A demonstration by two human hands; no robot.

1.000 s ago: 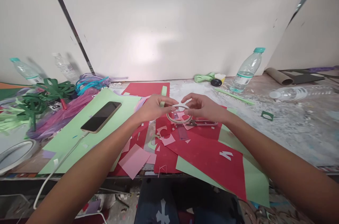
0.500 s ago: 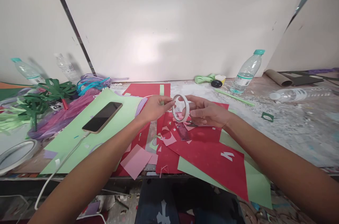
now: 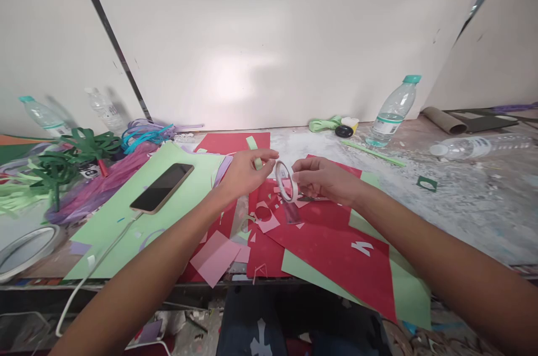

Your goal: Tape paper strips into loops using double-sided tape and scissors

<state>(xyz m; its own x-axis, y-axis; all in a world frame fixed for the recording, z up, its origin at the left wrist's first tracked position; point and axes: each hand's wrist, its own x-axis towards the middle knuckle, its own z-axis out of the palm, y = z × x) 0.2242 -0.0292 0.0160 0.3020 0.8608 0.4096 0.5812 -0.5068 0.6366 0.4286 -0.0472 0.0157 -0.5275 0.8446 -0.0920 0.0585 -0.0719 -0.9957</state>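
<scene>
Tape roll (image 3: pixel 295 192) lower now, R hand (image 3: pixel 325 178).

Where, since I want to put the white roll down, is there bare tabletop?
Bare tabletop: right of the dark green scrap, between lying bottle and right forearm; also left of that scrap, below the light green strip. Crowded: beneath the white roll (red paper, pink scraps) and around the phone.

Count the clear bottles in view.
4: at left, a teal-capped bottle and a white-capped bottle; at right, a standing bottle and a lying bottle. More may be hidden.
</scene>
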